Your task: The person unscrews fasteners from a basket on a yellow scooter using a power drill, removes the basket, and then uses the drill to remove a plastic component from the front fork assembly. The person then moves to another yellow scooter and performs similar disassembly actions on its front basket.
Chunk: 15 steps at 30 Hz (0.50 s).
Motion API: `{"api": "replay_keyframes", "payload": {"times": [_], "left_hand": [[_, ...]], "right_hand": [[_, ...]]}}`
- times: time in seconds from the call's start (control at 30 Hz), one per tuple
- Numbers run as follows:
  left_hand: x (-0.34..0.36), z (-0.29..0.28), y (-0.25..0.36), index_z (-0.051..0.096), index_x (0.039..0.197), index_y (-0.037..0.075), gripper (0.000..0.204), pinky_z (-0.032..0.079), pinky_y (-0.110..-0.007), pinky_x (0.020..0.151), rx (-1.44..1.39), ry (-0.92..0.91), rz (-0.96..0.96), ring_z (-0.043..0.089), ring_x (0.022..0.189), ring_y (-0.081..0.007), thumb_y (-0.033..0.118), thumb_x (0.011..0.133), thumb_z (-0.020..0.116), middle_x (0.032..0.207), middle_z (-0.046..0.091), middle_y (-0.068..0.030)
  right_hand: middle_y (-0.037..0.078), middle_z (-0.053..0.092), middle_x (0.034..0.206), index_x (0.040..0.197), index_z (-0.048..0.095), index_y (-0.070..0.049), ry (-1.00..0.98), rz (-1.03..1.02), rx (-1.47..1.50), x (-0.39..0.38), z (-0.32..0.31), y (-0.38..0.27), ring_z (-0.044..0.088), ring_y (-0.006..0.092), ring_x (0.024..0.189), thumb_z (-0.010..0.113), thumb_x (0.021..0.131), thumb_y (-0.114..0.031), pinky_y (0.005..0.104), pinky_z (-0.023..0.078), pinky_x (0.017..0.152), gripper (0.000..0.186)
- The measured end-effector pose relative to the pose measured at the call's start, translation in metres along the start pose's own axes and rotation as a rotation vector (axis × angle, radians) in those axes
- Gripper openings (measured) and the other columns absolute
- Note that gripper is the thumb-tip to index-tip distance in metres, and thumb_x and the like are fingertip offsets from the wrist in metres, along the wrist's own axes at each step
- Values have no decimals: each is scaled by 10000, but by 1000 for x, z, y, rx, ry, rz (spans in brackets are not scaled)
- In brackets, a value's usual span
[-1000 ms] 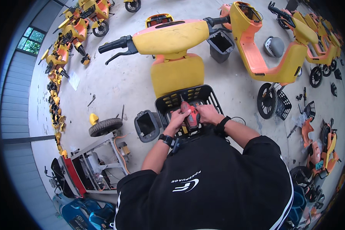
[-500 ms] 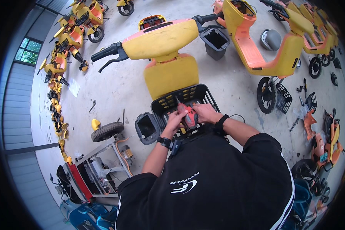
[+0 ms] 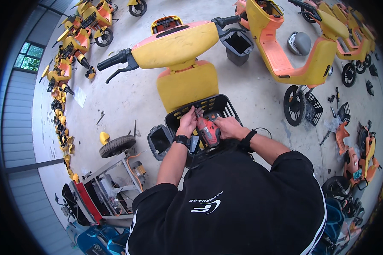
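Note:
A black plastic basket (image 3: 174, 119) is fixed to the front of a yellow scooter (image 3: 174, 46). Over it lies a red and dark cordless drill (image 3: 209, 134), its nose toward the scooter. My right hand (image 3: 229, 127) is closed round the drill from the right side. At the drill's nose, my left hand (image 3: 187, 124) has its fingers drawn together near the basket's far wall. Whatever sits between those fingertips is too small to make out. The drill's bit is mostly hidden by the left fingers.
Left of the basket is a grey open-topped bin (image 3: 160, 141). A loose tyre (image 3: 117, 146) and a metal frame (image 3: 110, 187) lie farther left. Another yellow and pink scooter (image 3: 276, 55) stands at the right, a second grey bin (image 3: 237, 47) beyond the handlebar. Loose parts litter the floor.
My left hand has slid from the drill's body forward to its nose, near the basket's far wall. The right hand stays on the drill.

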<state>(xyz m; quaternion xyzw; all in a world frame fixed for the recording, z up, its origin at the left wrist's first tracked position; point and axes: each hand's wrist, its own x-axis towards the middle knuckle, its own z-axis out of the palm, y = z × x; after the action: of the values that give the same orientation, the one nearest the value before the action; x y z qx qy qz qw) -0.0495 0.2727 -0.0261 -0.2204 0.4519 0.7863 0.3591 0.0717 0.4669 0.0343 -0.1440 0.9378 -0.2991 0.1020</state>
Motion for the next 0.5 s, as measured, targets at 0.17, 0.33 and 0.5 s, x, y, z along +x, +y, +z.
{"api": "replay_keyframes", "payload": {"times": [0.17, 0.33, 0.5], "left_hand": [[-19, 21, 4, 587, 1066, -15, 272, 519, -338, 824, 169, 106, -9, 660, 919, -226, 229, 947, 588, 976, 684, -135], [-64, 36, 25, 657, 981, -59, 288, 529, -255, 630, 624, 287, 441, 676, 713, -161, 218, 941, 590, 899, 712, -127], [-103, -32, 87, 579, 929, -22, 185, 566, -314, 649, -80, 513, 692, 693, 788, -272, 159, 943, 539, 867, 680, -168]], "right_hand": [[143, 622, 952, 990, 611, -28, -8, -9, 30, -13, -11, 2, 637, 350, 805, 664, 646, -154, 434, 521, 680, 371], [102, 603, 883, 992, 592, -48, 84, -173, -4, -10, -34, -6, 625, 316, 820, 657, 673, -126, 418, 485, 669, 334], [92, 595, 866, 1006, 596, -51, 63, -284, 19, -10, -37, -15, 616, 307, 808, 650, 618, -101, 397, 475, 672, 394]]}}
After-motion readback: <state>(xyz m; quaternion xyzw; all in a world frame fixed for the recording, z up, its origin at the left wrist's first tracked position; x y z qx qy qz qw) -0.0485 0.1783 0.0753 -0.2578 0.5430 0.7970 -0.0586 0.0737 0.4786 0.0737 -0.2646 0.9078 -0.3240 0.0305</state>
